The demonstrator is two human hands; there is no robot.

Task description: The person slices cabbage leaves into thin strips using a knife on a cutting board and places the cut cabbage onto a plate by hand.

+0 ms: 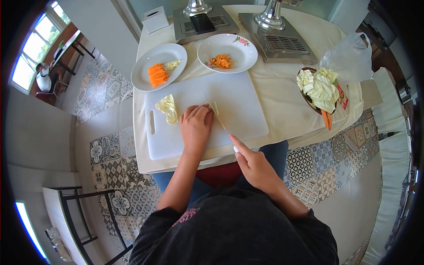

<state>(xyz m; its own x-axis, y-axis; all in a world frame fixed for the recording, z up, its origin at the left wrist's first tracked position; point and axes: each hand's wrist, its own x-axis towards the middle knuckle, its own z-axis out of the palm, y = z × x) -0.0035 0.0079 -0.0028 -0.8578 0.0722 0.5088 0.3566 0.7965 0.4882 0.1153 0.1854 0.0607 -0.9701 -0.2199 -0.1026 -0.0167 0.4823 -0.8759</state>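
On the white cutting board, my left hand has its fingers curled and pressed down over a piece of cabbage, mostly hidden beneath them. My right hand is closed round the white handle of a knife, whose blade lies close beside my left fingertips. Thin pale cabbage strips rest by the blade. A loose cabbage leaf sits left of my left hand. Beyond the board, one white plate holds shredded carrot and cabbage strips; another plate holds carrot peelings.
At the right, a bowl holds cabbage leaves, with carrots at its near edge and a plastic bag behind. Two metal stands, a phone and a tissue box stand at the back. A person sits far left.
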